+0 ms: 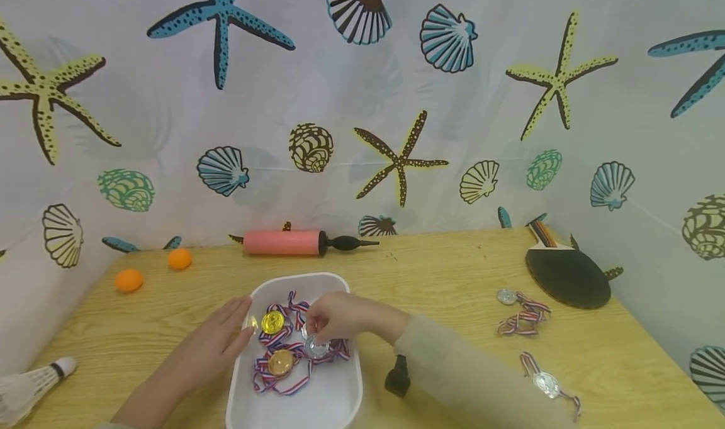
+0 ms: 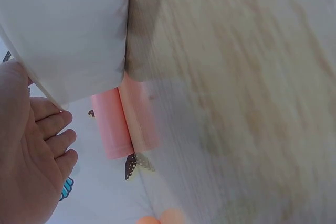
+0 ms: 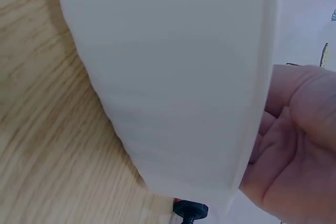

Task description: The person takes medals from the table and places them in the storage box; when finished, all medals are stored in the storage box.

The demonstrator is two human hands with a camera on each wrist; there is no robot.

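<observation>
A white plastic tub (image 1: 337,410) stands in front of me, with medals on striped ribbons inside. My right hand (image 1: 340,316) reaches into it and pinches a silver medal (image 1: 306,331); another silver medal (image 1: 316,347) lies just under the fingertips. Two gold medals, one farther back (image 1: 272,322) and one nearer (image 1: 281,362), lie to the left among the ribbons. My left hand (image 1: 218,334) is at the tub's left rim, fingers relaxed, with a small gold piece (image 1: 252,323) showing beside its thumb. In the right wrist view the tub wall (image 3: 173,87) hides the fingertips.
Two silver medals with ribbons, one farther (image 1: 506,297) and one nearer (image 1: 546,384), lie on the right. Behind them is a black table tennis bat (image 1: 566,277). A pink hand pump (image 1: 283,243) lies behind the tub. Two orange balls (image 1: 129,280) and a shuttlecock (image 1: 34,382) are left.
</observation>
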